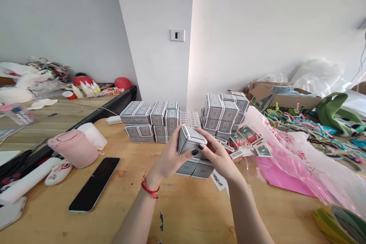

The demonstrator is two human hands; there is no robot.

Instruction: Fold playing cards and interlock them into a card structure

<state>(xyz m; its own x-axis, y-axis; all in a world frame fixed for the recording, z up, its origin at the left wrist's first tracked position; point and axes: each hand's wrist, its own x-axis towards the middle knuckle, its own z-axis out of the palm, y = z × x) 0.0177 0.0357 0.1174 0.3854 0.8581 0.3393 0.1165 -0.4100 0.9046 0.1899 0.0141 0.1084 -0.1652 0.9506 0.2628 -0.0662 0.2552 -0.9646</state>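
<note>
Between both hands I hold a small block folded from grey-patterned playing cards (188, 143), slightly tilted. My left hand (170, 156) grips its left side, with the thumb across the front. My right hand (219, 156) holds the right side, thumb on the near face. Just under the held block sits a joined group of similar card blocks (197, 169) on the table, partly hidden by my hands. Stacked card blocks stand behind to the left (140, 120) and a taller stack to the right (221, 112). Loose playing cards (217, 180) lie beside my right wrist.
Red and green card boxes (248, 134) lie right of the stacks, beside pink plastic wrapping (288, 160). A black phone (95, 185), a pink cup (74, 148) and a white mouse (58, 172) are at left. Yellow tape (328, 223) sits at the lower right.
</note>
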